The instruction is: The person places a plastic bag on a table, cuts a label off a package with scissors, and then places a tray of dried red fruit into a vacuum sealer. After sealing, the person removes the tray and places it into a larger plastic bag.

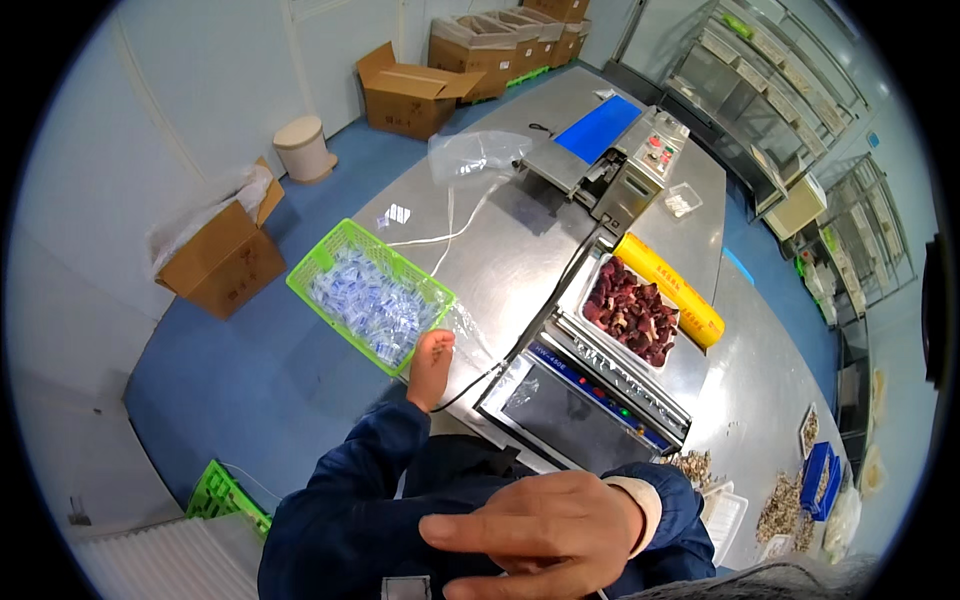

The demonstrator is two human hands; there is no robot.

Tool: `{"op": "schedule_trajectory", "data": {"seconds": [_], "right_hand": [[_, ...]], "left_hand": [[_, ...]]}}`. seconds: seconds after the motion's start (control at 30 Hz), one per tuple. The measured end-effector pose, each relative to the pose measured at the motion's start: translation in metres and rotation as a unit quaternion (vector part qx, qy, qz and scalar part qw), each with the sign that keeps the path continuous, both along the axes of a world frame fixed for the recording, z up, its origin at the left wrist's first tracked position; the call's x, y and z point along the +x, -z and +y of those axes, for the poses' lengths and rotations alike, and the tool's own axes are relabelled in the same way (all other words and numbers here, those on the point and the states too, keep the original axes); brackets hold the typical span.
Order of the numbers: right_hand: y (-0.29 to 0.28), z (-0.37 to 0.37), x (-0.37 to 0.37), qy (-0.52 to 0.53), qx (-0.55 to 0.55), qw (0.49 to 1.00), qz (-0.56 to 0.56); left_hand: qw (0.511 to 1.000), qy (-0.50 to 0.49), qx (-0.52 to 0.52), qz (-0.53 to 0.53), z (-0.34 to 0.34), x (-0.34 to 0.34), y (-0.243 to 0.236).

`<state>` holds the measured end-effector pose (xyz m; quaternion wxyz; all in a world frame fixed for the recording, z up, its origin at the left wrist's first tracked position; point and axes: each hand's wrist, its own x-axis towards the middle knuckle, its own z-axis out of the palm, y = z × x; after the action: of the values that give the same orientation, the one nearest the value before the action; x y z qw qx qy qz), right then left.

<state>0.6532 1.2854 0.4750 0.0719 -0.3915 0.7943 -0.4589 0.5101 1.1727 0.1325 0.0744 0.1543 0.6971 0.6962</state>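
My left hand (431,370) is at the near right corner of a green plastic basket (322,312), its fingers curled. Small clear and blue sachets (370,300) fill the basket. Crumpled clear plastic film (468,338) lies right beside that hand; whatever the fingers hold is hidden. Close to the camera, my right hand (545,530) is in front of my body with thumb and fingers apart and nothing visible in it. Beyond it stands a film-wrapping machine (575,405) with a dark plate. A white tray (628,352) of dark red dried pieces (630,312) rests at its far side.
A yellow film roll (670,290) lies beside the tray. Farther along the steel table (480,250) stands another machine with a blue belt (598,130). Cardboard boxes (225,262) and a beige bin (305,150) line the left wall. A blue container (820,480) sits at right.
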Motion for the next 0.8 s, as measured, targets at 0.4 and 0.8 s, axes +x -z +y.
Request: {"op": "schedule_trajectory", "data": {"seconds": [0.4,0.8], "right_hand": [[0.007,-0.025,0.062,-0.099,-0.11,0.96,0.239],[0.052,-0.134,0.07,-0.232,-0.194,0.924,0.236]], "left_hand": [[0.989,-0.114,0.052,-0.078,-0.096,0.115,-0.016],[0.938,-0.313,0.101,-0.111,-0.227,0.185,-0.004]]}}
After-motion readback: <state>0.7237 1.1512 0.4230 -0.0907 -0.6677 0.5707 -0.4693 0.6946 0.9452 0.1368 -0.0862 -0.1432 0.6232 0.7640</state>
